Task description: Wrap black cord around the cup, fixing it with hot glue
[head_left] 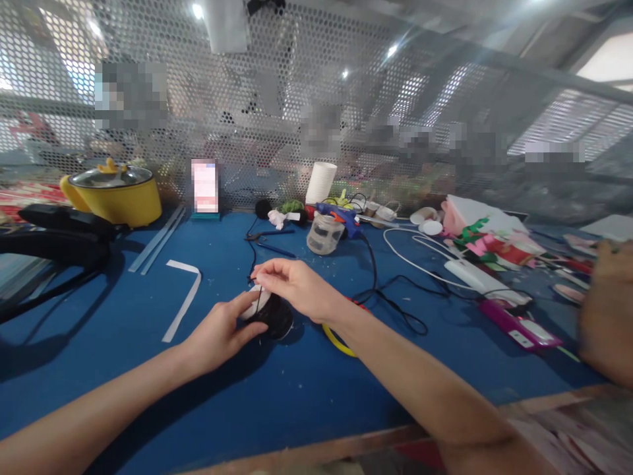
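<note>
My left hand is closed on a small black-and-white object, its dark part looking like wound black yarn. Above it, my right hand pinches a strand of black yarn at the object's white end. The strand leads back across the table toward a small black yarn ball. Blue-handled pliers lie just beyond my hands. Under my right forearm, a yellow ring-shaped item is partly hidden.
A clear jar with a blue glue gun stands behind my hands. White strip, yellow pot and lit phone are leftward. Cables, a purple power strip and another person's arm are to the right.
</note>
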`<state>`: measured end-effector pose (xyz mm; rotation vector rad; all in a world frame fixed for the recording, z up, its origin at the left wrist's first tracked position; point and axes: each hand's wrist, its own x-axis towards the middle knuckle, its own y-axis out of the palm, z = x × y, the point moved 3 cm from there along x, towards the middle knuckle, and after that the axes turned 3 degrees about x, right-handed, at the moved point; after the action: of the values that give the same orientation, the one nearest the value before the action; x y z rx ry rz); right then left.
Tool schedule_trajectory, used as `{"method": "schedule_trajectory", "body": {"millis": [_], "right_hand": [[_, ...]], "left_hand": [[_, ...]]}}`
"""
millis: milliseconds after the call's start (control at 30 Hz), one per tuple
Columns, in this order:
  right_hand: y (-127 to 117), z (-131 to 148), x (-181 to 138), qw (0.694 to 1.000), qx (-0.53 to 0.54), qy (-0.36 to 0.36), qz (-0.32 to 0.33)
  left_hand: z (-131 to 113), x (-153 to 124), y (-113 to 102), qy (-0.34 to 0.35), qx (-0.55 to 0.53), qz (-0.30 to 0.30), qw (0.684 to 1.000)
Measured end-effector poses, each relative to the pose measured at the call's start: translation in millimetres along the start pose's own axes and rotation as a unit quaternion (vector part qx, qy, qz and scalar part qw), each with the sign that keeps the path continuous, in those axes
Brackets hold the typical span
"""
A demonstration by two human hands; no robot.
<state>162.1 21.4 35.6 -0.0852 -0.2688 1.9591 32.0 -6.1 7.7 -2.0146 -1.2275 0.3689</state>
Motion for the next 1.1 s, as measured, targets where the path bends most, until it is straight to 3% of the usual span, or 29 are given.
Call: {"method": "schedule_trajectory", "body": {"millis": [133, 433, 767, 1100], "right_hand": [[-5.6, -4.1, -11.6, 0.997, 0.072, 0.023, -0.025], [-13.1, -8.2, -27.8, 0.977, 0.202, -0.037, -0.051], [-23.9, -13.2, -39.1, 0.977, 0.183, -0.051, -0.097], [-27.7, -23.1, -41.8, 0.981, 0.077, -0.095, -0.151]], "left_hand": [[0.2, 1.3, -0.2, -0.016, -0.049, 0.020, 0.998], [-4.9, -3.1, 1.7, -0.042, -0.118, 0.067, 0.990], [-12.2, -5.9, -0.7, -0.009, -0.157, 0.079, 0.984], [-16.2, -7.8, 0.4, 0.033, -0.180, 0.092, 0.979]]}}
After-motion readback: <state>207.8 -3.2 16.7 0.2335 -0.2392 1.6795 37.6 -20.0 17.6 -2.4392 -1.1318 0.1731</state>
